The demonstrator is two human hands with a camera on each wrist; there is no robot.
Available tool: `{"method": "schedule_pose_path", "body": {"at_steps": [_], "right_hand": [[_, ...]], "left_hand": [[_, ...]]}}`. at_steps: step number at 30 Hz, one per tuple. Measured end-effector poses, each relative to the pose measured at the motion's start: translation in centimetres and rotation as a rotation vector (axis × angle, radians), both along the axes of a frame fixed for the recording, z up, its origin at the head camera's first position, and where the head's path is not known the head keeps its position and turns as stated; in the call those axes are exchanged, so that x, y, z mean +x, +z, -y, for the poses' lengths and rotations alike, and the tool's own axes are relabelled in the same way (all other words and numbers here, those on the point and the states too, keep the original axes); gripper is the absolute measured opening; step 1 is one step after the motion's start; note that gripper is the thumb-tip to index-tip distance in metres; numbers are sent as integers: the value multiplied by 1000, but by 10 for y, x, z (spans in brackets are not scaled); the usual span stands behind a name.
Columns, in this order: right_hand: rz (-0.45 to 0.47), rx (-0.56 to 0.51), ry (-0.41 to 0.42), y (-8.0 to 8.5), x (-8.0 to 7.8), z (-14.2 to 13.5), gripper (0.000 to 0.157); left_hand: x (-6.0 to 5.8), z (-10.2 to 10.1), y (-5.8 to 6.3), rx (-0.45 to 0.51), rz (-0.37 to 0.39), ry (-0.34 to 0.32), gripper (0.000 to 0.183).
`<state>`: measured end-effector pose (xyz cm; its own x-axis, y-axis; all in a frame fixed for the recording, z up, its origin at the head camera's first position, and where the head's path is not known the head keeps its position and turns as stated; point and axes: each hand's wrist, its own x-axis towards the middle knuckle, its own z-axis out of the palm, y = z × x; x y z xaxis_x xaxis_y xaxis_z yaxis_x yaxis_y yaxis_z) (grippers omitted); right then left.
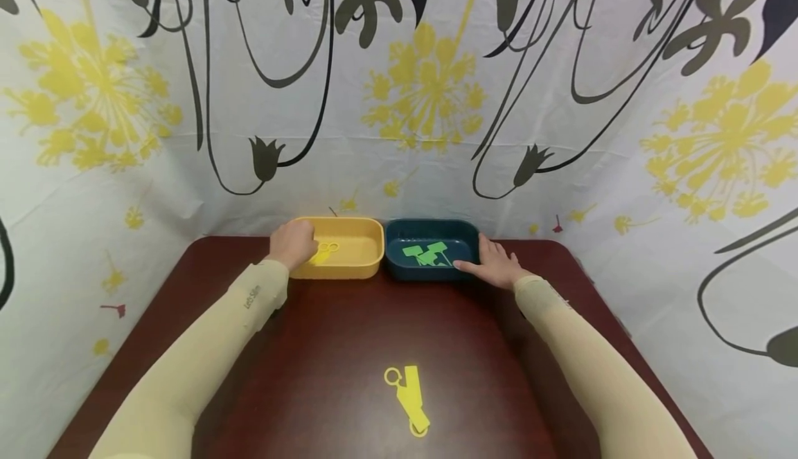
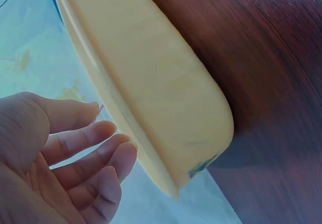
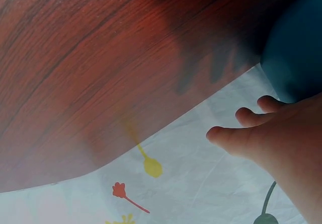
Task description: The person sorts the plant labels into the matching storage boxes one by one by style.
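A yellow bin (image 1: 349, 271) and a dark teal bin (image 1: 430, 275) stand side by side at the table's far edge. Flat yellow pieces (image 1: 323, 254), one with rings, lie in the yellow bin. In the teal bin are several flat green pieces (image 1: 427, 256). My left hand (image 1: 291, 243) is at the yellow bin's left end; in the left wrist view its fingers (image 2: 108, 151) curve loosely near the rim, holding nothing. My right hand (image 1: 497, 265) lies against the teal bin's right end, thumb toward the front rim. In the right wrist view several fingers (image 3: 236, 136) spread away from the bin.
Flat yellow pieces (image 1: 409, 397), with a hook-like ring at the upper left, lie together on the near part of the dark red-brown table (image 1: 349, 348). A flower-patterned white cloth (image 1: 349, 106) hangs right behind the bins and along both sides.
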<state>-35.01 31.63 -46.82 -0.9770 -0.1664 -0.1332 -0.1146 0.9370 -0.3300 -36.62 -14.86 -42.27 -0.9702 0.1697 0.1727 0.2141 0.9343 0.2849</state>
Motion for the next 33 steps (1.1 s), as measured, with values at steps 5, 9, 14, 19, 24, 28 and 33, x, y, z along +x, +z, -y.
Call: {"method": "schedule_pose_path", "body": {"at_steps": [5, 9, 14, 19, 24, 28, 33], "right_hand": [[2, 9, 1, -1, -2, -1, 127], [3, 3, 2, -1, -1, -2, 126], [5, 2, 2, -2, -1, -3, 127], [3, 0, 3, -3, -2, -2, 126], [9, -10, 2, -4, -2, -3, 127], [3, -5, 4, -4, -2, -3, 127], [2, 1, 5, -3, -3, -3, 127]], "left_hand": [[6, 0, 5, 20, -17, -27, 40], [11, -1, 8, 31, -43, -53, 42], [17, -4, 12, 28, -75, -74, 42], [26, -7, 17, 37, -106, -90, 34], [36, -12, 23, 17, -140, -106, 15], [46, -19, 29, -22, -180, -132, 26], [60, -31, 35, -46, -247, -174, 26]]}}
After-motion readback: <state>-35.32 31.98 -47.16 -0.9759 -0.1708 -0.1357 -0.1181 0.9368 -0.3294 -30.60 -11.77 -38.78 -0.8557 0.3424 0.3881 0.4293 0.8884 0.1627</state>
